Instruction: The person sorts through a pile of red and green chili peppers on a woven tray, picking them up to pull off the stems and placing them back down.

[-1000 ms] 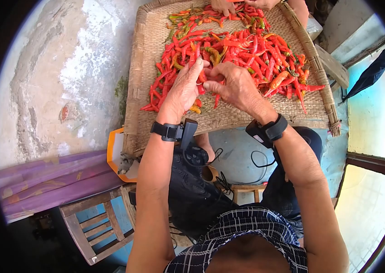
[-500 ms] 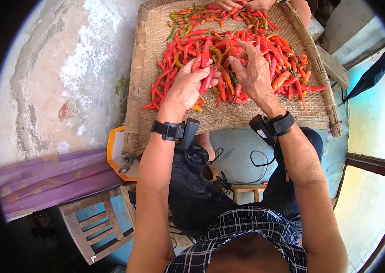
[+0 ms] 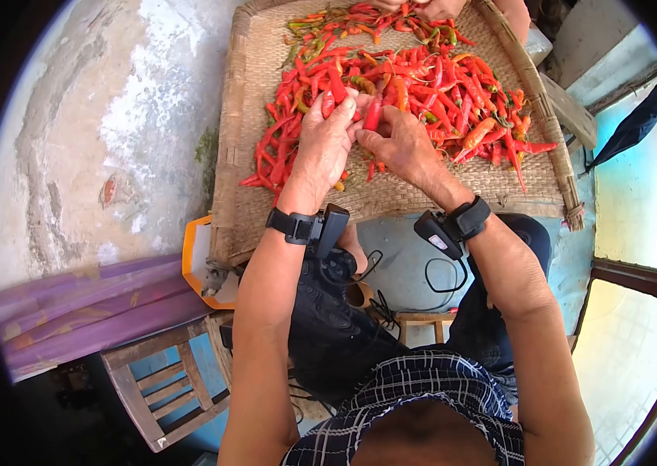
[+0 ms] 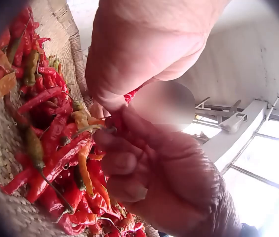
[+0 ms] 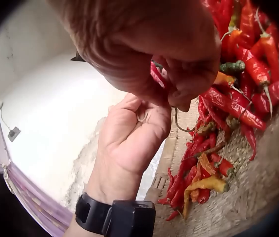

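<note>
My left hand (image 3: pixel 322 151) holds red chili peppers (image 3: pixel 337 84) against its palm, their bodies rising past the fingers. Close beside it, my right hand (image 3: pixel 408 149) pinches a red chili (image 3: pixel 373 113) between thumb and fingers. In the right wrist view, a thin curved stem (image 5: pixel 180 122) hangs below the right hand's (image 5: pixel 149 49) fingertips, over the left hand's (image 5: pixel 134 136) upturned palm. The left wrist view shows both hands meeting, with a bit of red chili between them and the fingers hiding most of it. Under the hands lies a heap of chilies (image 3: pixel 453 97), mostly red.
A woven tray (image 3: pixel 254 66) with a raised rim carries the chilies. Another person's hands (image 3: pixel 439 8) are at its far edge. An orange-edged container (image 3: pixel 198 260) stands at the lower left, near a wooden chair (image 3: pixel 130 396). A rough wall (image 3: pixel 118 132) borders the left.
My right hand, spread over the heap half a second ago, has come back to the left hand and now pinches a chili. The left hand keeps its chilies and has shifted slightly right.
</note>
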Demonstrator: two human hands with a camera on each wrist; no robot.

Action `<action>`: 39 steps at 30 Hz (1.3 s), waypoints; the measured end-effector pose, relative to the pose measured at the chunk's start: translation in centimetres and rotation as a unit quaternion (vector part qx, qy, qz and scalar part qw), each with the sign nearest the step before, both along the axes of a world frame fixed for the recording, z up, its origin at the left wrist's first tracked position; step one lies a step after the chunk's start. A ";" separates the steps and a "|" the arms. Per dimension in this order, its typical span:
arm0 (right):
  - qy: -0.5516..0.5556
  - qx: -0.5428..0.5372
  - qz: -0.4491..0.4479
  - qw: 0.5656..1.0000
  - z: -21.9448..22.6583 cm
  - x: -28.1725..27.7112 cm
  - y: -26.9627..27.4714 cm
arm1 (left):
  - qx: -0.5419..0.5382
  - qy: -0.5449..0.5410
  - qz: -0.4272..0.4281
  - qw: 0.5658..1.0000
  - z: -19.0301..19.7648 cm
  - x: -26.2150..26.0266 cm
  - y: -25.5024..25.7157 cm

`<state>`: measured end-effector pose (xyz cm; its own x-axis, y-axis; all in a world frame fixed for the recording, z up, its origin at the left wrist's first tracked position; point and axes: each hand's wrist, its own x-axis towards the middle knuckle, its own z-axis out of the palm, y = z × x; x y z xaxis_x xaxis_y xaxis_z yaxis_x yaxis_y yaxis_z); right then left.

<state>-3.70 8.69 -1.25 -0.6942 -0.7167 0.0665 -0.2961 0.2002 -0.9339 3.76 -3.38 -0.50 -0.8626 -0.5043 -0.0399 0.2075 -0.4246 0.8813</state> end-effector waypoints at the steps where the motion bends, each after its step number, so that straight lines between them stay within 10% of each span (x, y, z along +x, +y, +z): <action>1: 0.006 0.017 0.000 1.000 1.1 0.0 0.3 | -0.001 0.001 0.002 1.000 0.1 0.1 -0.2; 8: 0.136 -0.067 -0.107 0.983 2.2 -0.9 0.7 | -0.026 -0.049 -0.034 0.998 0.7 0.9 -1.0; 16: 0.048 -0.095 -0.013 0.994 1.5 -0.9 0.3 | -0.167 -0.087 -0.158 0.969 1.6 0.8 0.9; 26: 0.123 -0.058 -0.135 0.981 2.2 -2.7 1.2 | -0.201 -0.181 0.036 0.962 1.8 2.1 -3.4; 34: 0.018 -0.047 0.009 0.999 0.5 -1.9 0.2 | -0.238 -0.137 -0.120 0.954 1.0 1.1 0.0; 37: 0.029 -0.052 -0.043 0.997 0.5 -3.2 0.7 | -0.418 -0.161 -0.060 0.892 0.5 0.9 -2.3; 39: 0.072 -0.022 -0.077 0.994 2.2 -3.2 1.2 | -0.605 -0.227 0.037 0.762 0.3 1.6 -5.1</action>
<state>-6.94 9.85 0.99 -0.7771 -0.5963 0.2015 -0.3959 0.2143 -0.8929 5.35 -8.46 -0.24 -0.8659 -0.4555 0.2066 -0.2517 0.7537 0.6071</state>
